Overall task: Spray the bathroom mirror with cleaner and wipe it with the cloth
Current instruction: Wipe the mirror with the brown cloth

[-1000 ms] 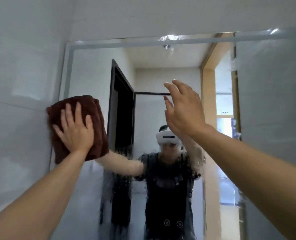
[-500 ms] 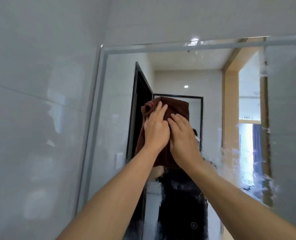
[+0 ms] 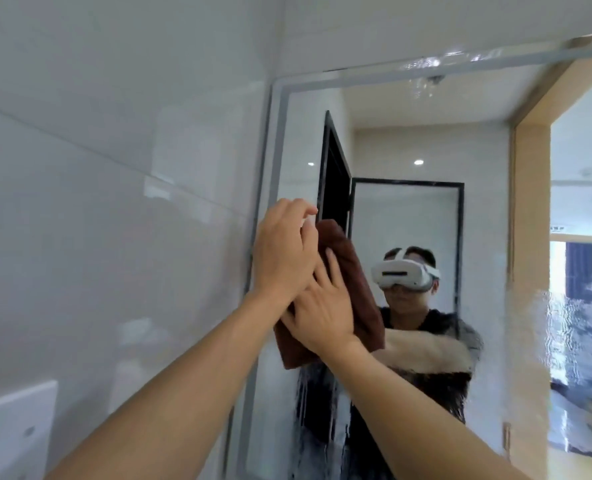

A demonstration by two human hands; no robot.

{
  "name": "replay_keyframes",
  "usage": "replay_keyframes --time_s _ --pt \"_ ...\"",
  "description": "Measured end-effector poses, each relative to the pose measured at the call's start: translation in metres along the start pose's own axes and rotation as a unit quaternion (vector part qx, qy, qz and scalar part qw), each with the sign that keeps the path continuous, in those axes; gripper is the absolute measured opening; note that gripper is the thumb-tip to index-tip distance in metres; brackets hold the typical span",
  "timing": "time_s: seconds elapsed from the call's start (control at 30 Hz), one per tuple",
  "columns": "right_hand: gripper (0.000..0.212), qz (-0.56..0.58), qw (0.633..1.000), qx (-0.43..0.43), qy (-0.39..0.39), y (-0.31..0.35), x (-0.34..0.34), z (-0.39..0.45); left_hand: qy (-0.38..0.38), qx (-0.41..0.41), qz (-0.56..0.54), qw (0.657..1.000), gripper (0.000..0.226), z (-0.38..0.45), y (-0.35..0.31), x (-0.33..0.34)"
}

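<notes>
A brown cloth [image 3: 362,292] lies flat against the bathroom mirror [image 3: 408,147], close to its left frame. My right hand [image 3: 322,310] presses on the cloth with straight, spread fingers. Crossing over the right hand's fingers is my left hand [image 3: 284,251], its fingers loosely curled beside the cloth's upper left edge; a grip on the cloth is not visible. Wet streaks [image 3: 317,414] run down the glass below the cloth, and a wet patch [image 3: 581,341] blurs the mirror's right side. No spray bottle is in view.
A white tiled wall [image 3: 114,174] fills the left side and meets the mirror's grey frame [image 3: 275,161]. A white fixture [image 3: 10,431] juts out at the lower left. The mirror reflects a person in a headset, a dark door and a lit doorway.
The cloth and both hands have slid left and slightly down on the mirror, toward its left frame. My left hand has lifted from lying flat on the cloth to loosely curled over the right hand.
</notes>
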State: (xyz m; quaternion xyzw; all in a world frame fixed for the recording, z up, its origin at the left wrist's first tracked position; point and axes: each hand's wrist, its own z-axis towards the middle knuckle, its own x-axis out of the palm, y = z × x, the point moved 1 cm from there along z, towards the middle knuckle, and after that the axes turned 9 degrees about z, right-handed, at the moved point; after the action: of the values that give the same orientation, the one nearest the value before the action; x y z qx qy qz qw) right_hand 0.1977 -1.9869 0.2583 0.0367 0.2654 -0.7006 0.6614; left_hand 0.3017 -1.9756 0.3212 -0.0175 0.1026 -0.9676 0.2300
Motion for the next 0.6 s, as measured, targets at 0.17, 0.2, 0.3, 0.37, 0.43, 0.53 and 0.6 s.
replay_keyframes --time_s 0.17,0.2,0.3,0.37,0.43,0.53,0.6 --pt "0.053 0.049 0.999 -0.011 0.009 0.040 0.041 -0.012 -0.057 -0.028 0.005 0.998 0.016 -0.013 0.013 -0.011" --pt "0.053 0.045 0.999 -0.018 0.005 0.037 0.040 -0.014 -0.057 -0.032 0.015 0.998 0.016 -0.017 0.012 -0.009" --pt "0.056 0.019 0.999 -0.030 -0.003 0.008 0.018 -0.026 -0.032 -0.020 0.049 0.998 0.018 -0.024 -0.004 0.003" --pt "0.062 -0.025 0.999 -0.018 -0.013 -0.024 -0.004 -0.040 -0.015 0.010 0.066 0.998 0.018 -0.025 -0.025 0.013" --pt "0.067 -0.075 0.997 0.009 -0.033 -0.063 -0.033 -0.057 -0.008 0.049 0.081 0.995 0.017 -0.024 -0.052 0.024" --pt "0.071 -0.146 0.986 0.067 -0.050 -0.133 -0.090 -0.087 -0.017 0.082 0.064 0.994 0.012 -0.027 -0.093 0.042" --pt "0.070 -0.174 0.976 0.114 -0.070 -0.182 -0.130 -0.113 -0.013 0.080 0.036 0.996 0.009 -0.031 -0.121 0.054"
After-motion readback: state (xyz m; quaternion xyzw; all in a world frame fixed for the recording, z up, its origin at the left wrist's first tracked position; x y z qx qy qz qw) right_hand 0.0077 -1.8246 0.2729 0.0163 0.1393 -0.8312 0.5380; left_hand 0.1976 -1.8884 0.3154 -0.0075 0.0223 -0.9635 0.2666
